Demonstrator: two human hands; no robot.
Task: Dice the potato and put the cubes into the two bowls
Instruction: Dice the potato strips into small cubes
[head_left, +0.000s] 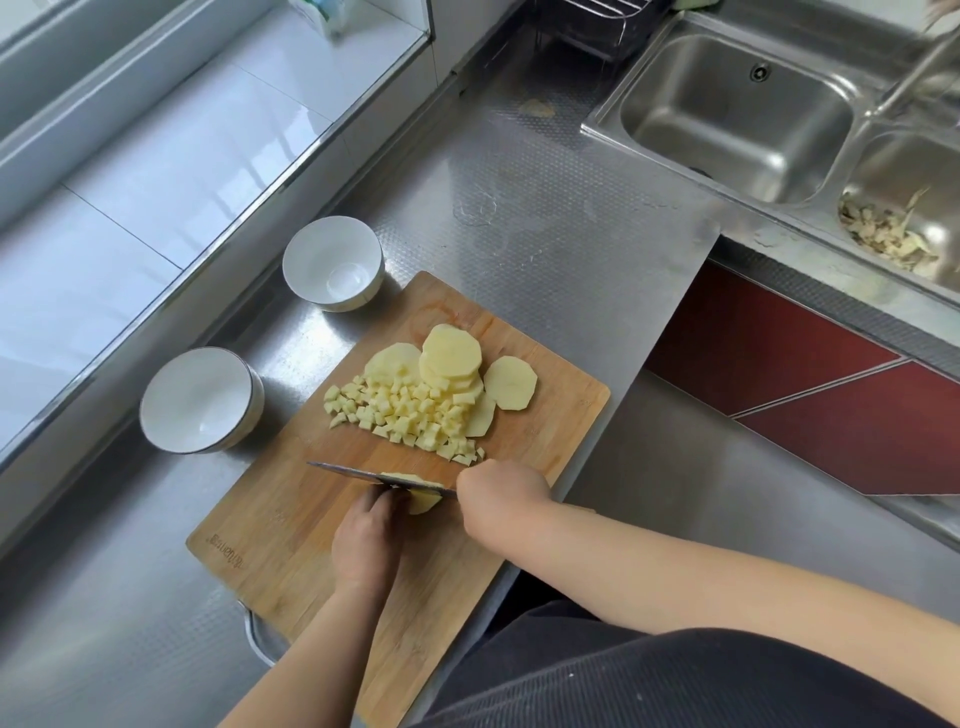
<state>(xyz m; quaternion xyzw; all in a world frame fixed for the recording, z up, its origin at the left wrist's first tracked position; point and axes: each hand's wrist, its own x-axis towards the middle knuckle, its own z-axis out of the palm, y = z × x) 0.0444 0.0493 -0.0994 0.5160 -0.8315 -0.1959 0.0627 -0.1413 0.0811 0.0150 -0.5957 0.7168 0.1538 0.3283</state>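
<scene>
A wooden cutting board (291, 525) lies on the steel counter. On it sit a pile of small potato cubes (410, 415) and several round potato slices (452, 358). My right hand (498, 493) grips the handle of a knife (358, 475), whose blade is down across a potato slice (423, 501). My left hand (366, 540) holds that slice down with curled fingers, right beside the blade. Two empty white bowls stand left of the board: one (332, 262) farther back, one (200, 400) nearer.
A double steel sink (737, 114) lies at the back right, with potato peelings (883, 234) in its right basin. A dish rack (587, 26) stands at the back. The counter edge drops off to the right of the board, above a red cabinet front (779, 364).
</scene>
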